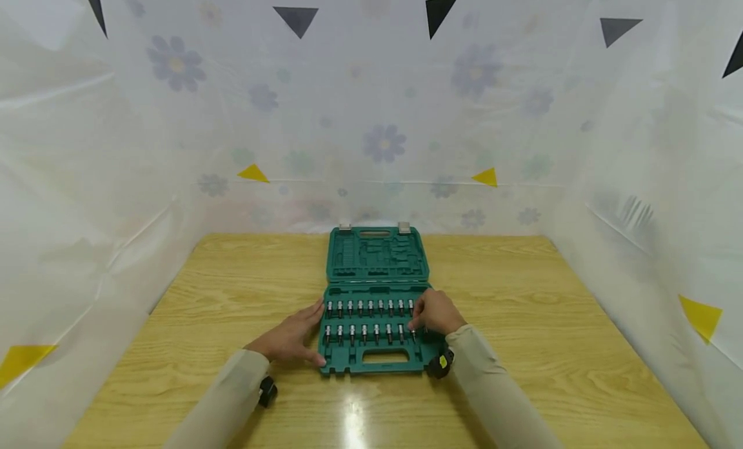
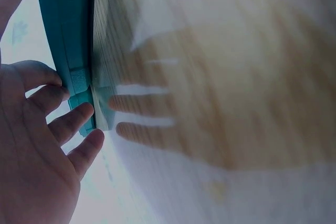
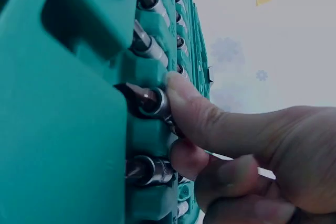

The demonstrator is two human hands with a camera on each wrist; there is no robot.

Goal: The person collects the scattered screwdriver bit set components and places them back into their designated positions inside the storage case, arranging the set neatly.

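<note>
A green plastic tool case [image 1: 342, 357] lies unfolded on the table, its lid [image 1: 377, 273] laid back. Two rows of bit sockets, silver with dark tips, sit in the lower half. My right hand [image 1: 436, 311] is over the right end of the rows. In the right wrist view, the thumb and index finger pinch the silver collar of a bit socket [image 3: 149, 100], which tilts at its slot. Another bit socket [image 3: 149, 170] sits in the neighbouring slot. My left hand [image 1: 293, 336] touches the case's left edge with spread, fairly straight fingers, also seen in the left wrist view.
The wood-grain table [image 1: 249, 262] extends on both sides of the case. White patterned sheeting [image 1: 371, 100] surrounds it at the back and sides. A black wrist device [image 1: 441, 364] hangs close to the case's lower right corner; another [image 1: 267, 391] is under the left wrist.
</note>
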